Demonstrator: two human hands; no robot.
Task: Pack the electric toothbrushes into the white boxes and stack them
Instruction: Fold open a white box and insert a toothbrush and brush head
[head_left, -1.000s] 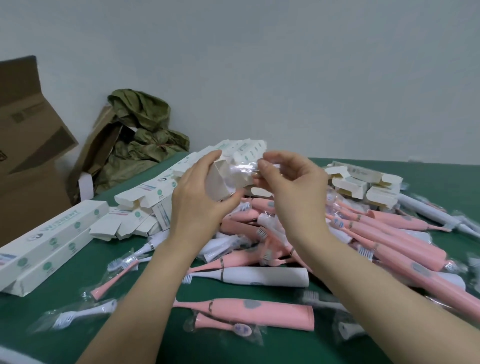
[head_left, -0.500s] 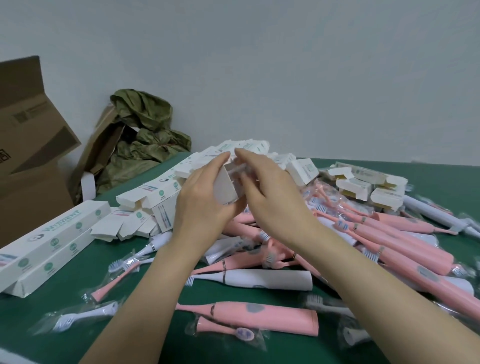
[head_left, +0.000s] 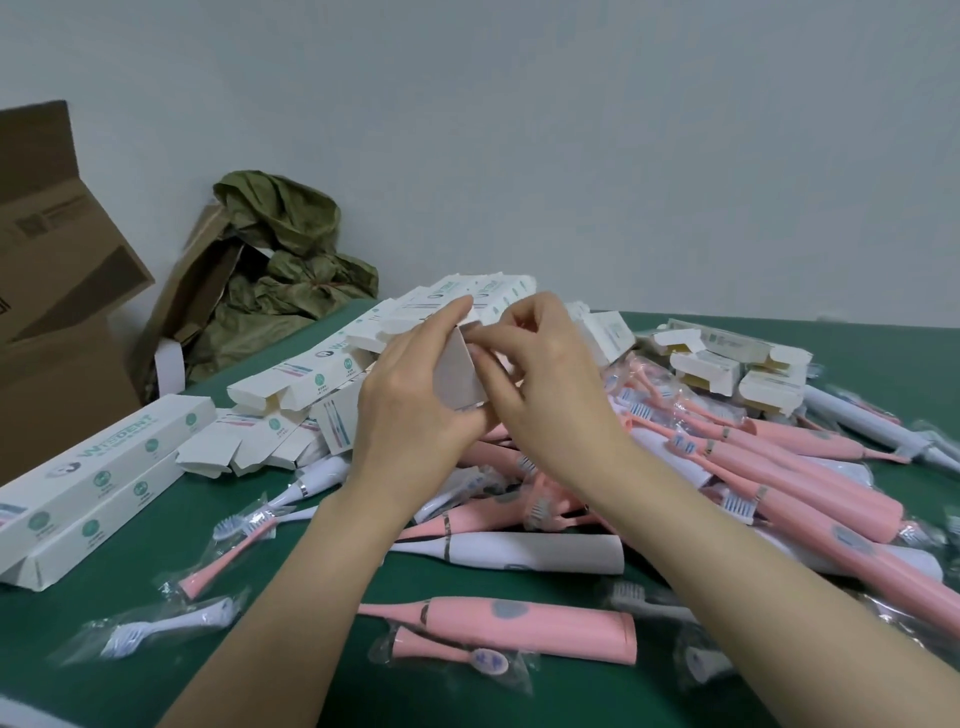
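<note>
Both hands meet on one white box (head_left: 460, 382) held above the loose toothbrushes (head_left: 540, 623), left hand (head_left: 410, 415) gripping its body, right hand (head_left: 553, 384) pinching its end flap (head_left: 472, 322), which may crease or tear if tucked in askew.

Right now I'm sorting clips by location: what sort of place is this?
Probably a small packing workshop: pink toothbrushes heaped on a green table, white boxes piled behind them, brown shipping cartons by the wall.

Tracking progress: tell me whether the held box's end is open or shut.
Open. The white box in the left hand shows its flap untucked; the right hand pinches it.
</note>
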